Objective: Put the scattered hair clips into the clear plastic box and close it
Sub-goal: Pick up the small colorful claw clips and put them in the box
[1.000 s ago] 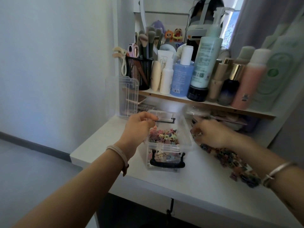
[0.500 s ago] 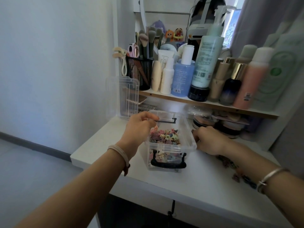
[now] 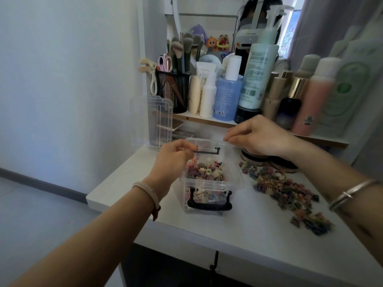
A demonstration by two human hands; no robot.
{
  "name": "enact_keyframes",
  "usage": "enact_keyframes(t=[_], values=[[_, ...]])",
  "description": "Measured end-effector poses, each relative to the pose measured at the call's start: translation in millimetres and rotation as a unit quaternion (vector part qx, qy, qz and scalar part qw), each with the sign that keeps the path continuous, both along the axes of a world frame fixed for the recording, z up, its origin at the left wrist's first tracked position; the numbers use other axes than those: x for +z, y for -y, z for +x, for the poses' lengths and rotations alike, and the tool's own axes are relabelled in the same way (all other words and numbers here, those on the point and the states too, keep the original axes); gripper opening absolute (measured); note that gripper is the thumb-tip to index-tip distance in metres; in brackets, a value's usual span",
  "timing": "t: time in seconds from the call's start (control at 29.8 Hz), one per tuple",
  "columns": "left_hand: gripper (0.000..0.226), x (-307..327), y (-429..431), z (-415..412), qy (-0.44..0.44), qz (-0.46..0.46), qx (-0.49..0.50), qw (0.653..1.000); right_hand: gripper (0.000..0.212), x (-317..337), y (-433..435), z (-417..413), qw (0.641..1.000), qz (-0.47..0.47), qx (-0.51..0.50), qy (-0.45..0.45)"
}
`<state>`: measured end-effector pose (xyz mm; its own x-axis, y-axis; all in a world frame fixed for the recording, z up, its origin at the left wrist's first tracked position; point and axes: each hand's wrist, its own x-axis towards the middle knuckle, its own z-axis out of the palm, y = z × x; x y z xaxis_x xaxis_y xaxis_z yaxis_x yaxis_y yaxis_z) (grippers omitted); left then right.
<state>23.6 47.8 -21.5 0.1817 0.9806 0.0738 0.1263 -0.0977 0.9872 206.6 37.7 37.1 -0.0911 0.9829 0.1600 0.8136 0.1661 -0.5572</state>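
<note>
On the white table [image 3: 228, 235], near its front left corner, the clear plastic box [image 3: 236, 180] stood open and upright, black latch handle [image 3: 209, 206] on its near wall, a second black latch [image 3: 208, 151] at the far rim. The box was partly filled with mixed-colour hair clips [image 3: 205, 172]. Its lid [image 3: 160, 121] was off, standing on edge behind and left of the box, against the shelf end.

The left hand [image 3: 174, 157] gripped the box's far left rim, fingers curled over the edge, fingertips by the far latch. A pale hair tie [image 3: 147, 191] sat on that wrist.

The right hand [image 3: 260, 137] hovered above the far right corner of the box, fingers curled, thumb and forefinger tips drawn together. Could not tell whether anything was pinched between them. A silver bangle [image 3: 352, 191] was on that wrist.

A loose pile [image 3: 286, 189] of clips lay on the table just right of the box, trailing toward the near right. Dark round compacts [image 3: 259, 159] sat under the right hand, behind the pile.

The shelf [image 3: 207, 120] behind carried bottles and a black mesh cup [image 3: 173, 89] of brushes.
</note>
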Motion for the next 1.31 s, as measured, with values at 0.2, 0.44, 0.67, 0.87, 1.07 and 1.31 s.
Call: enact_keyframes(t=[0.2, 0.44, 0.67, 0.87, 1.07, 1.31], values=[[0.027, -1.7, -6.9, 2.8, -0.009, 0.008, 0.011, 1.000, 0.041, -58.3, -21.8, 27.6, 0.964, -0.111, -0.032, 0.240], [0.027, -2.7, -13.4, 4.4, -0.021, 0.012, 0.010, 1.000, 0.027, -81.1, -33.4, 33.0, 0.942, -0.141, -0.019, 0.303], [0.027, -2.6, -14.0, 5.2, -0.012, 0.006, 0.010, 1.000, 0.019, -65.4, -16.0, 33.0, 0.959, -0.116, 0.008, 0.258], [0.027, -3.8, -12.9, 4.7, -0.009, 0.006, 0.011, 1.000, 0.015, -36.4, -4.9, 32.4, 0.984, -0.041, -0.025, 0.171], [0.026, -2.6, -11.1, 5.1, -0.001, -0.001, 0.013, 1.000, 0.015, 0.8, 9.4, 1.1, 0.997, 0.002, 0.064, -0.050], [0.025, -1.0, -9.2, 3.8, 0.004, -0.007, 0.003, 1.000, 0.020, -1.9, 8.9, 9.2, 0.995, -0.042, 0.033, -0.083]])
